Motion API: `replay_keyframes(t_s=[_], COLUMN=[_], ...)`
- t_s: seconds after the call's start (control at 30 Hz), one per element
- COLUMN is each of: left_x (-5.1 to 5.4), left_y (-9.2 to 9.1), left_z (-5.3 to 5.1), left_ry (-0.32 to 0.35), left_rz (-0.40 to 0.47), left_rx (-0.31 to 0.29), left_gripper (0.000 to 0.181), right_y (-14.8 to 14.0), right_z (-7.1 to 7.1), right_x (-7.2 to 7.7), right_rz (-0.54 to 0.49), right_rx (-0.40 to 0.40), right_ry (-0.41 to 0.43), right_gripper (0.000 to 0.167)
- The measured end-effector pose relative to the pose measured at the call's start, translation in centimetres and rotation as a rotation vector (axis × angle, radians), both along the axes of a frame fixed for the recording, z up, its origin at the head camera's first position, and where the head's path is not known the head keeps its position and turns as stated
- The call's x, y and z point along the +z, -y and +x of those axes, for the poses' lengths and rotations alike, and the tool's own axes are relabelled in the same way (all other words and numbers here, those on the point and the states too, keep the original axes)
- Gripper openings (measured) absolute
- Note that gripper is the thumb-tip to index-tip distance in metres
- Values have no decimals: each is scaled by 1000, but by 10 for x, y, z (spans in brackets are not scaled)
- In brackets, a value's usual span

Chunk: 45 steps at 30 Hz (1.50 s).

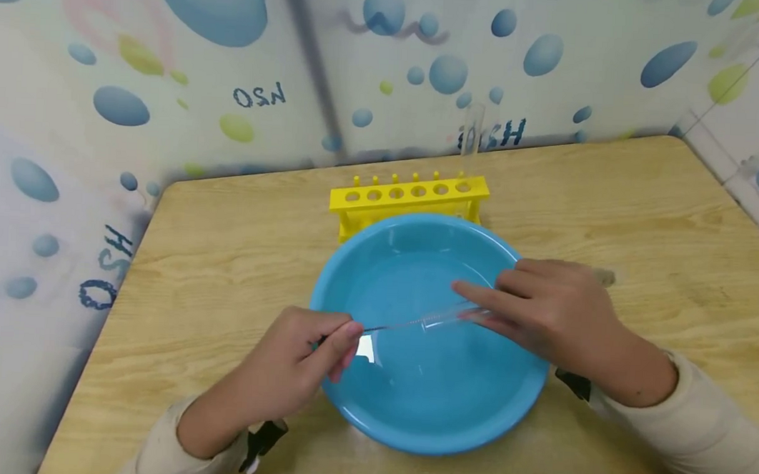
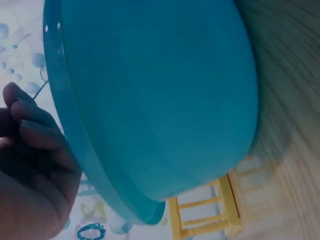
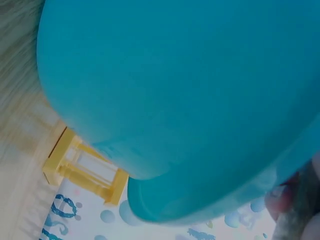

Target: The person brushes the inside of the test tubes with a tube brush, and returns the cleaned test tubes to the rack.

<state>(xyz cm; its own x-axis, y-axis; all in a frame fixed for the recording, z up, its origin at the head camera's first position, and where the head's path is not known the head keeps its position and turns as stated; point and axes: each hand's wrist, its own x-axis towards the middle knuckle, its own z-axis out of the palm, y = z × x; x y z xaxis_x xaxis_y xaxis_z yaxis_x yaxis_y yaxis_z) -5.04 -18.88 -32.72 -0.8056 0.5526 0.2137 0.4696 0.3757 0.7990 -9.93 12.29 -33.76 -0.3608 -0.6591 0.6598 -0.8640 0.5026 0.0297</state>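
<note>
Over the blue basin [image 1: 325,284], which holds clear water, my left hand [image 1: 302,358] pinches the thin twisted-wire handle of a test tube brush [image 1: 387,328] between thumb and fingers. The wire runs rightward into the mouth of a clear test tube [image 1: 442,317]. My right hand [image 1: 552,314] grips this tube, its index finger pointing out over the water. A greyish tip [image 1: 604,277] shows beyond the right hand, in line with the tube. The left wrist view shows the curled left fingers [image 2: 42,125] beside the basin rim and a bit of the wire [image 2: 41,90].
Behind the basin stands a yellow test tube rack [image 1: 407,195], with another clear test tube [image 1: 471,138] upright at its right end. All this is on a wooden table [image 1: 224,257] against a wall [image 1: 324,62] with a bubble pattern.
</note>
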Motion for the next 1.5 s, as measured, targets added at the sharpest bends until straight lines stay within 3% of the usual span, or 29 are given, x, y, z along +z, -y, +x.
replay_keyframes(t_s=[0.07, 0.13, 0.2, 0.37, 0.43, 0.5, 0.63, 0.7, 0.8, 1.0, 1.07, 1.13, 1.3, 1.37, 1.43, 1.5], left_x=[2, 2, 1, -2, -2, -1, 2, 3, 3, 0, 1, 3, 7, 7, 8, 7], left_y=[2, 3, 4, 5, 6, 8, 11, 12, 14, 20, 21, 22, 23, 23, 24, 25], left_z=[-2, -4, -5, -10, -12, -12, -13, -14, -17, -20, -21, -22, -22, -21, -21, -22], left_ry=[20, -54, -187, -627, -740, -794, -821, -807, -737, -525, -514, -553, -710, -734, -736, -701], left_rz=[0, -21, -54, -174, -216, -244, -265, -254, -213, -87, -80, -110, -244, -278, -277, -246], left_rx=[3, -5, -13, -18, -22, -34, -58, -62, -60, -50, -40, -28, -15, -18, -26, -45], left_gripper=[38, 36, 34, 38, 40, 40, 40, 40, 42, 45, 45, 44, 43, 44, 42, 41], right_y=[-2, -4, -5, -9, -11, -13, -19, -20, -21, -19, -19, -21, -28, -30, -31, -31], right_z=[-1, -2, -2, -2, -3, -4, -6, -7, -9, -12, -12, -12, -12, -13, -15, -16], right_x=[1, 2, 2, 3, 4, 5, 8, 10, 10, 8, 10, 11, 15, 16, 16, 15], right_rz=[2, -1, 0, 13, 24, 44, 93, 99, 78, 30, 31, 48, 166, 203, 208, 185], right_rx=[-3, 0, 12, 74, 100, 114, 108, 104, 94, 10, -16, -19, -34, -40, -33, -15], right_ry=[-4, 5, 50, 241, 325, 416, 551, 548, 442, 124, 108, 192, 679, 815, 841, 786], right_gripper=[48, 49, 51, 51, 44, 38, 38, 36, 34, 54, 55, 48, 34, 33, 32, 30])
